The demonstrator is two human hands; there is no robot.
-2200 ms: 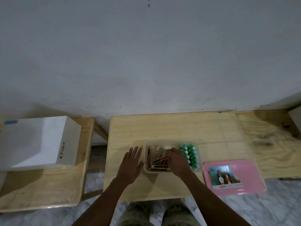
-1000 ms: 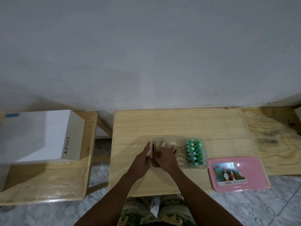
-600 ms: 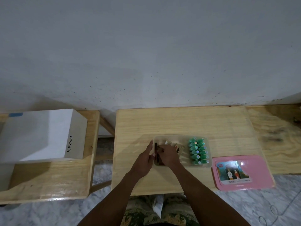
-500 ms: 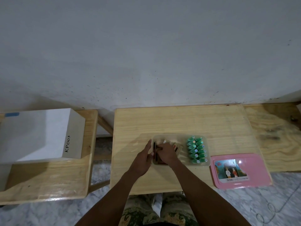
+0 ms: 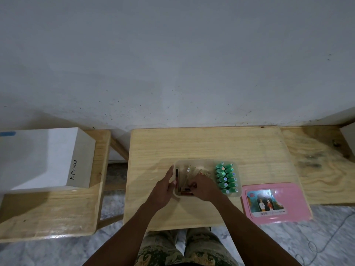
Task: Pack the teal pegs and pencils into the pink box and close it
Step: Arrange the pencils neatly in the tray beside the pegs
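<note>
1. Looking down from the head camera, the clear tray of the box [image 5: 206,161] sits near the front of the middle wooden table [image 5: 201,143]. The teal pegs [image 5: 226,178] stand upright in two neat rows in its right end, and the pencils [image 5: 185,181] lie jumbled in its left part, some lengthwise and some crosswise.

2. The left hand [image 5: 163,191] rests against the tray's left wall, fingers loosely extended and thumb at the rim, steadying it and gripping nothing I can make out.

3. The right hand [image 5: 204,187] is inside the tray over the near ends of the pencils, fingers curled down among them. It seems to be pressing or nudging them, but whether it actually pinches one I cannot tell.

4. The pink lid [image 5: 276,202], with a picture label on top, lies flat just right of the tray at the table's near edge, partly overhanging it, and is touched by neither hand.

5. A white carton [image 5: 46,160] marked KP003 sits on the bench to the left, well apart from the work.

6. To my eye the step in hand is settling the pencils flat, so packing looks nearly done. Next, the crosswise pencils need lining up below the rim. Then the right hand must reach right for the lid and set it squarely over the tray while the left holds the tray still.
</note>
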